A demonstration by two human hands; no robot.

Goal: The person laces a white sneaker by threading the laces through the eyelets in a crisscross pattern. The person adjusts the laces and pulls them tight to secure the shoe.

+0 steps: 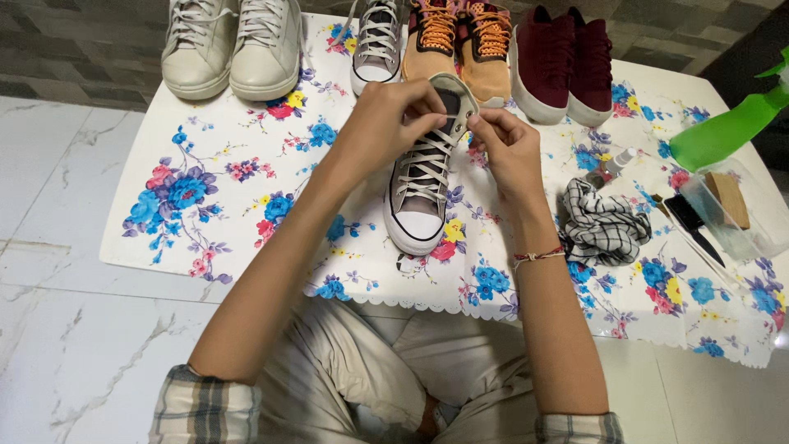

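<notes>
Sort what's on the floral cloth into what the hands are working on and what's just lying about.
In hand:
- grey sneaker, white laces
- left hand and right hand at its top laces

Lying about:
- white sneakers
- second grey sneaker
- tan shoes with orange laces
- maroon shoes
- checked cloth
- green spray bottle
- clear box

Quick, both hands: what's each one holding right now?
Left hand: grip closed on the grey sneaker's white laces.
Right hand: grip closed on the laces too.

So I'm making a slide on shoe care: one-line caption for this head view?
Both hands, left hand and right hand, work the laces of a grey sneaker on a floral cloth.
</notes>
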